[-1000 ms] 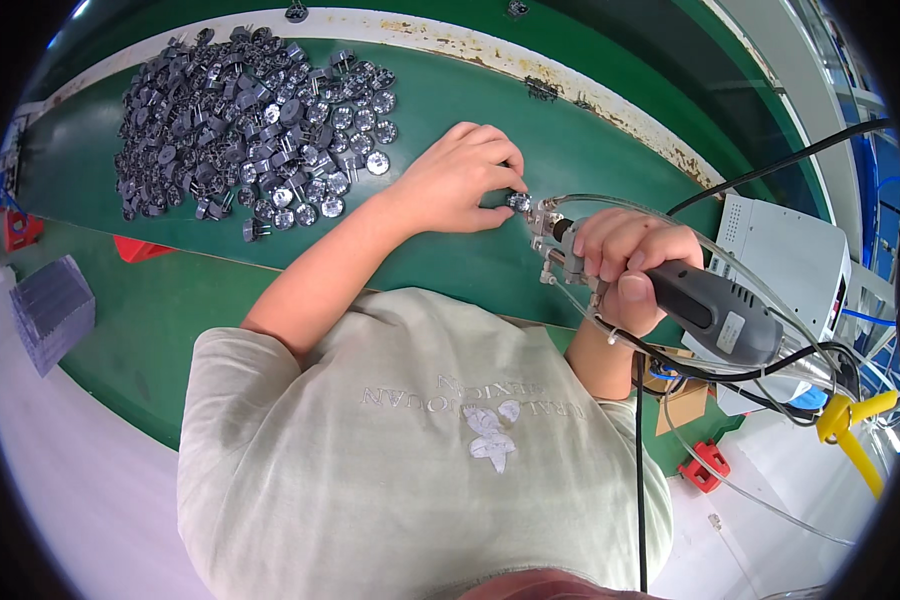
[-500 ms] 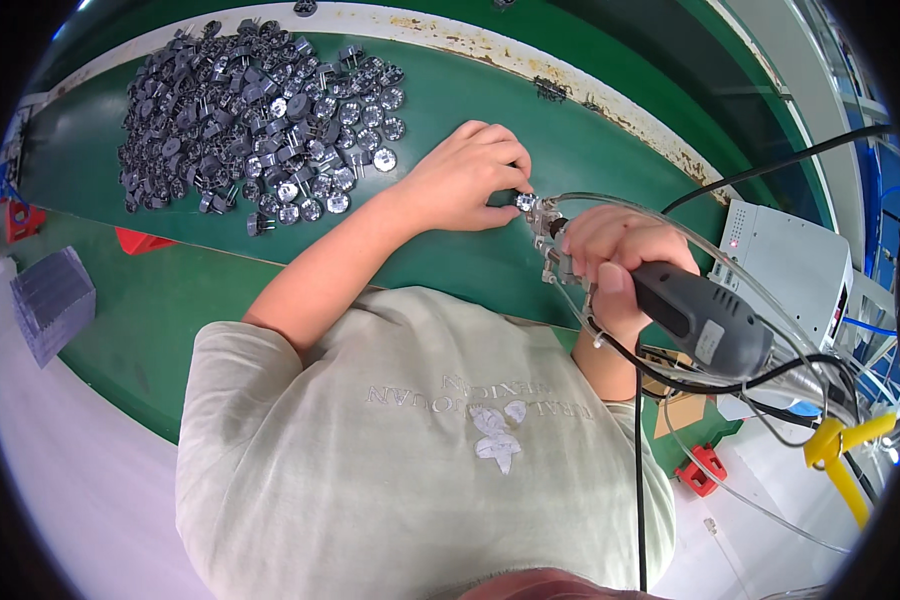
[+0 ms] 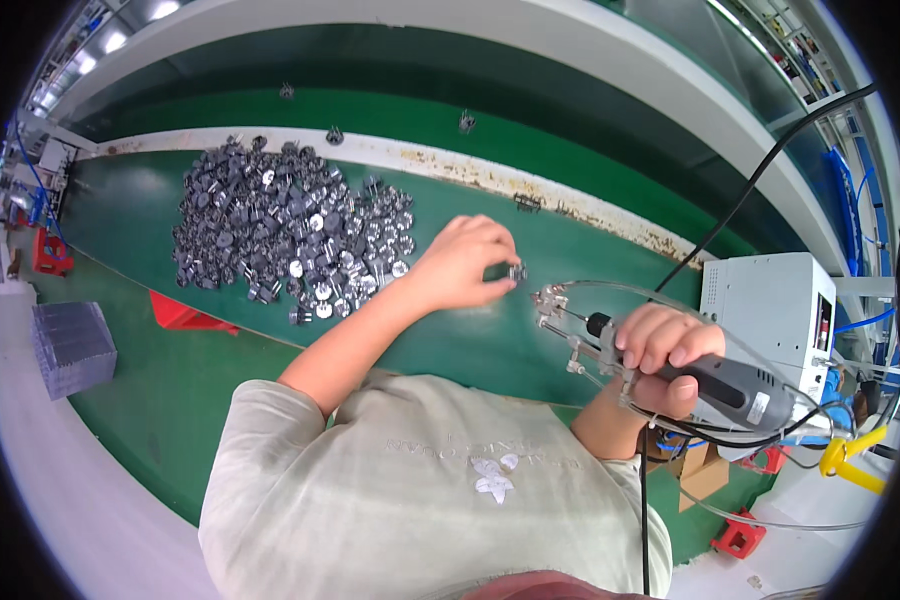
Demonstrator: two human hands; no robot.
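My left hand (image 3: 465,262) pinches a small round pronged part (image 3: 516,272), dark with a shiny face, between thumb and fingers just above the green worktop. My right hand (image 3: 670,345) is wrapped round a dark grey electric screwdriver (image 3: 725,385). Its clear tubing and metal nozzle (image 3: 550,298) point left toward the part, with a small gap between them. Left of my left hand lies a big heap of similar parts (image 3: 280,225), dark grey, some showing metal pins and others shiny faces.
A white machine (image 3: 765,315) stands at the right end of the worktop (image 3: 430,350). Black cables and clear hoses trail from the screwdriver, near a yellow tie (image 3: 850,458). A few loose parts (image 3: 466,122) lie beyond the rusty white rail (image 3: 440,160). Red stools (image 3: 740,535) are below.
The screwdriver nozzle, close against the part before, has drawn back to the right. My left hand still pinches the part. The view has tipped upward, showing more of the far side.
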